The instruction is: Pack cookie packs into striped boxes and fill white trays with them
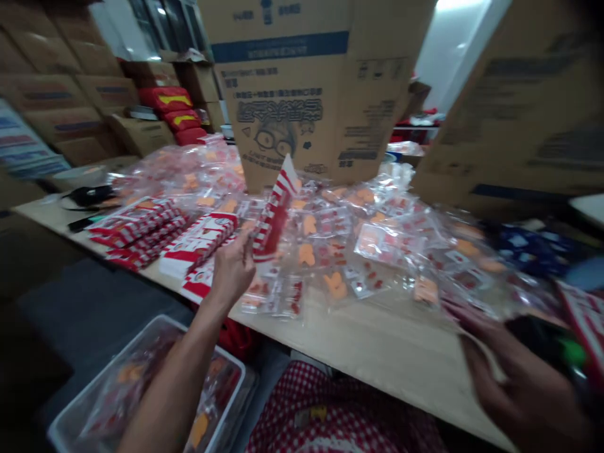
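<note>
My left hand [233, 267] is closed on a flat red-and-white striped paper packet [277, 217], which it holds upright by the lower edge above the table. Under that hand lie more striped packets [201, 242] in stacks. At the right my right hand [514, 371], blurred, is low over the table with thumb and fingers apart and nothing visible between them. Its fingertips are close to a clear plastic pouch [426, 290] with an orange piece inside; I cannot tell whether they touch. Many similar pouches [335, 284] with orange and red pieces are spread across the table.
A tall cardboard box [306, 82] stands at the back of the table [358, 340], another carton [509, 113] at the right. A white plastic bin [66, 421] with filled pouches is below the left edge. Stacked cartons [66, 94] line the left wall.
</note>
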`<state>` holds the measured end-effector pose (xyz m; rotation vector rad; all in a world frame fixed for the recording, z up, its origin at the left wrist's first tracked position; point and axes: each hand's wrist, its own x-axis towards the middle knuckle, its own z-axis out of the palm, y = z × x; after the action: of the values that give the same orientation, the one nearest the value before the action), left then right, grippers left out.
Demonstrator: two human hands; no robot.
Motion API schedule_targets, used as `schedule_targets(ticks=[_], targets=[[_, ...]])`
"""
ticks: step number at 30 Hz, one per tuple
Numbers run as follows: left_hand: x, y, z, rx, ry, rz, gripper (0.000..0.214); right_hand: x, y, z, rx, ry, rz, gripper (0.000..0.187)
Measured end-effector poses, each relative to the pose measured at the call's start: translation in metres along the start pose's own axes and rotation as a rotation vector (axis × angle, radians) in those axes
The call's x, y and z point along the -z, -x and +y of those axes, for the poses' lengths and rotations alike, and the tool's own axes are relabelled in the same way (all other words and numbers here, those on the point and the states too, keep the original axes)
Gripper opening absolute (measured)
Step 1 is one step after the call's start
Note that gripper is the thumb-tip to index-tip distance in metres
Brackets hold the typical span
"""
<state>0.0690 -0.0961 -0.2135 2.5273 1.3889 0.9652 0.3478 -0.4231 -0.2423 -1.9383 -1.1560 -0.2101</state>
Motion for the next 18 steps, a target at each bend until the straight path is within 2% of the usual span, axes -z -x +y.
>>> schedule_targets(ticks=[1,4,7,9,11,12,15,18], targets=[[-0.004,0.008,0.021,-0.095,0.172,-0.042,0.042,-0.007,-0.005,-0.015,0.119,-0.037,0.002,0.044],[-0.022,0.032,0.065,-0.274,0.502,-0.285,0.037,-0.028,-0.028,-0.04,0.178,-0.019,0.111,0.057],[-0.042,0.045,0.077,-0.284,0.573,-0.369,0.037,-0.033,-0.046,-0.034,0.102,-0.044,0.063,0.049],[-0.055,0.047,0.074,-0.298,0.565,-0.418,0.038,-0.029,-0.049,-0.024,0.048,-0.018,-0.07,0.035],[-0.065,0.048,0.072,-0.335,0.544,-0.499,0.041,-0.024,-0.046,-0.015,0.041,0.013,-0.284,0.014],[-0.069,0.05,0.074,-0.359,0.533,-0.532,0.042,-0.023,-0.044,-0.012,0.053,-0.007,-0.396,0.01],[-0.078,0.065,0.089,-0.449,0.49,-0.581,0.048,-0.027,-0.041,-0.007,0.062,-0.296,-0.648,0.022],[-0.082,0.087,0.114,-0.493,0.469,-0.562,0.064,-0.039,-0.042,-0.006,-0.054,-0.678,-0.766,0.031]])
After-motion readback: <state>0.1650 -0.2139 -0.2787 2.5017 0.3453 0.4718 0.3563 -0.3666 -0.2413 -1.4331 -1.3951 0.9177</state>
